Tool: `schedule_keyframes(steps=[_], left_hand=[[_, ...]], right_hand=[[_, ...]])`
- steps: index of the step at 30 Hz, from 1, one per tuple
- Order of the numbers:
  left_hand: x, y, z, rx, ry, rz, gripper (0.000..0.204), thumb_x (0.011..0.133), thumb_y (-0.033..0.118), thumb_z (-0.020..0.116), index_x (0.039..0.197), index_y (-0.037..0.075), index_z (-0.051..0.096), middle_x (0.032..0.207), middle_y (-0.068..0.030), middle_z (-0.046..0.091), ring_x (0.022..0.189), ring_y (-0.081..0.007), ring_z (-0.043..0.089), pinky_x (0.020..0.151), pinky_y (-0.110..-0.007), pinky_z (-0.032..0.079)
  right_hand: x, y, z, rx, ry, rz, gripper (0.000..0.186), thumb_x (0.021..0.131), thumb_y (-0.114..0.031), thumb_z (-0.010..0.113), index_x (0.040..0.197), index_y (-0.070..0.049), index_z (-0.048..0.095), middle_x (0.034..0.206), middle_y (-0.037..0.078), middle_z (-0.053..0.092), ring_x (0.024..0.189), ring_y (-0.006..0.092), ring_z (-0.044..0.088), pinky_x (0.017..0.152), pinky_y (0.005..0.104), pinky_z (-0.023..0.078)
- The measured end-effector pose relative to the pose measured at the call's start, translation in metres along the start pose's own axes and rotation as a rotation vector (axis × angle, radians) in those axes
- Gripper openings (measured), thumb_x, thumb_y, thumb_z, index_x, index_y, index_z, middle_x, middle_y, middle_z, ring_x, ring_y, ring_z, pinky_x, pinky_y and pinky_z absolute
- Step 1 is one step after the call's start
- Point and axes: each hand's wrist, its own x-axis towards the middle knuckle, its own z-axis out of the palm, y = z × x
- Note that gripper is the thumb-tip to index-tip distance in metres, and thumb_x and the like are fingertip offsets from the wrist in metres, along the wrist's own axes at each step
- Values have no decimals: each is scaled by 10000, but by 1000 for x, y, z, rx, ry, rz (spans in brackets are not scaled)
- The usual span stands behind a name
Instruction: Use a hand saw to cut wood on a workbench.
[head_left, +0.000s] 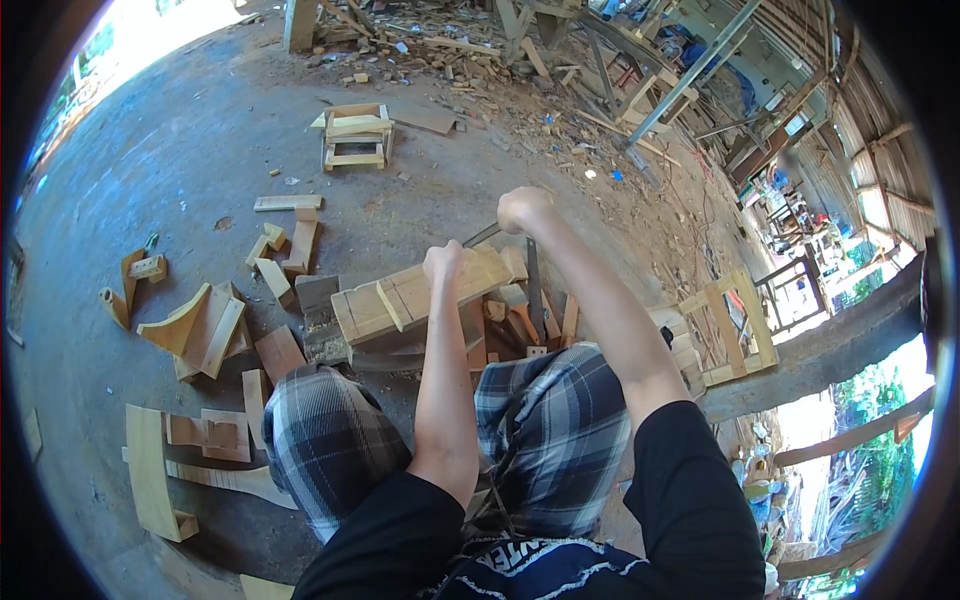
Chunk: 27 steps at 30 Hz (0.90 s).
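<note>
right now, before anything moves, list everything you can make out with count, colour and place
grooved board: 1, pale tan, centre
slim tool: 1, dark, near the board's far edge
flat strip: 1, dark grey, right of the board
curved wooden pieces: several, yellow-tan, left floor
wood blocks: several, tan, left floor
small wooden frame: 1, pale, floor ahead
barred wooden frame: 1, pale, right
wood scraps: uncountable, brown, far floor
plaid legwear: 1, black-grey-white, lower centre
shirt: 1, black, bottom
left hand: 1, bare, over the board
right hand: 1, bare, above the strip
</note>
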Motion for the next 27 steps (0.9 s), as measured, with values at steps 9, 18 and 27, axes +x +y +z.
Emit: schedule_keyframes(steps=[9,18,27], left_hand=[[-28,-48,8,359,214,182,494,796,304,667,1214,93,508,1122,-179,640,1069,-320,606,884,-423,481],[-10,-42,-6,-8,-6,214,587,853,430,630,1289,65,484,1154,-172,629,1077,-298,603,891,-411,479],[-106,85,-33,-950,-464,571,352,951,187,567,1226,-32,548,1146,-163,637,976,-226,663,806,-288,553]], right_hand=[[11,77,27,313,-287,-12,208,821,-139,522,893,-71,705,779,90,629,646,212,588,554,380,456],[6,120,115,1720,-483,-213,305,1015,-283,418,1009,-43,606,576,-99,366,451,-4,307,383,164,228],[-38,55,25,1573,-150,-634,350,982,-325,491,1036,2,602,678,14,571,594,96,554,583,230,463]])
